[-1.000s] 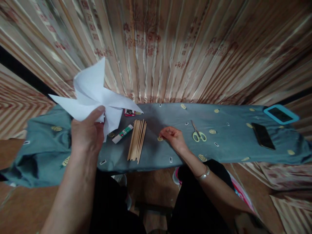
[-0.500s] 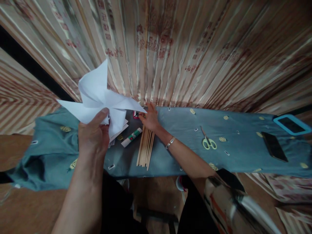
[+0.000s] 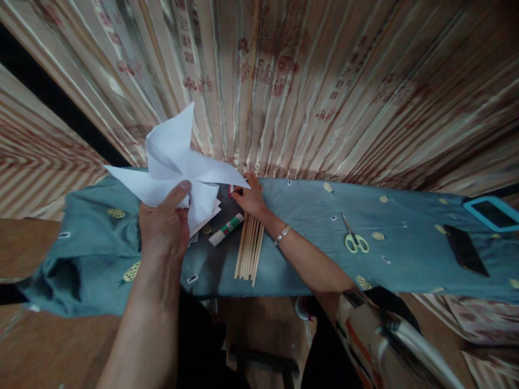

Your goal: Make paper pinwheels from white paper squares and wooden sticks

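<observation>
A white paper pinwheel [image 3: 168, 167] is held up in my left hand [image 3: 166, 221], its thumb pressed near the centre and the fingers behind the paper. My right hand [image 3: 250, 197] reaches down to a small red-edged box [image 3: 231, 190] at the back of the table, partly hidden by a pinwheel blade. Its thumb and forefinger are bent together at the box; anything between them is too small to make out. Under that wrist lies a bundle of thin wooden sticks [image 3: 249, 248]. A glue stick [image 3: 226, 229] lies between the hands, beside white paper pieces [image 3: 206, 219].
Green-handled scissors [image 3: 356, 242] lie to the right on the teal cloth [image 3: 300, 254]. Farther right are a dark phone [image 3: 466, 251] and a blue-framed device [image 3: 492, 213]. A pleated curtain [image 3: 284, 124] hangs right behind the table.
The whole view has shifted slightly, so things sit a little farther right. Less of the red-edged box shows now behind the pinwheel blade. My left hand still holds the pinwheel.
</observation>
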`<state>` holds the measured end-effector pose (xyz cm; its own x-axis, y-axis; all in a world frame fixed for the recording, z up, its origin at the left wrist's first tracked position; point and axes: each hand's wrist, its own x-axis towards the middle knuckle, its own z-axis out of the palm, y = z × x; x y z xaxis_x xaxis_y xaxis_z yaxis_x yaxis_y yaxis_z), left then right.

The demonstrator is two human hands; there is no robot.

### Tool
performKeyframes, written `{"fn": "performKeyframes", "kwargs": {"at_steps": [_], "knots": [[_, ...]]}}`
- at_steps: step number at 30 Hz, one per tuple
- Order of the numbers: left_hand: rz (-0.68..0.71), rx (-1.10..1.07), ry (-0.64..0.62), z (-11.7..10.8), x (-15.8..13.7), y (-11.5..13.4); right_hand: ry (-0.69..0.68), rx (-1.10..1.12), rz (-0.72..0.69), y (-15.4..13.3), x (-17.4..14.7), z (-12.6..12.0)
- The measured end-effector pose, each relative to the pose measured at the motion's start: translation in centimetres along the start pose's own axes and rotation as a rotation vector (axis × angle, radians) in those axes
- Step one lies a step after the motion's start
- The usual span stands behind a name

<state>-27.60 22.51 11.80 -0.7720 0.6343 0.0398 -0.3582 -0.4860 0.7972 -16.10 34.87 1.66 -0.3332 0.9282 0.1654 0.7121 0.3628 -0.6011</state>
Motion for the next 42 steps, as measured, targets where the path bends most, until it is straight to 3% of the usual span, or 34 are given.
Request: {"fn": "performKeyframes", "kwargs": {"at_steps": [15, 20, 25, 33, 37, 42], "knots": [[-0.02, -0.004, 0.005, 0.4, -0.4, -0.1, 0.033, 0.122, -0.014, 1.2, 0.8, 0.6], [-0.01, -0.001, 0.008, 0.4, -0.3, -0.2, 0.075, 0.142, -0.033, 1.2, 0.5, -0.4], [-0.006, 0.009, 0.009, 0.6, -0.5, -0.4, 0.169, 0.239, -0.111, 3.8, -4.1, -3.7], [-0.086, 0.036, -0.188, 2.3, -3.2, -2.8, 0.208, 0.197, 0.094, 12.2, -15.4, -8.9], [-0.158, 0.122, -0.245, 3.1, -4.9, -4.8, 0.167, 0.147, 0.103, 13.1, -17.3, -9.4], [-0.232, 0.239, -0.282, 3.5, -6.2, -6.4, 0.133, 0.2, 0.092, 13.5, -17.2, -9.7]]}}
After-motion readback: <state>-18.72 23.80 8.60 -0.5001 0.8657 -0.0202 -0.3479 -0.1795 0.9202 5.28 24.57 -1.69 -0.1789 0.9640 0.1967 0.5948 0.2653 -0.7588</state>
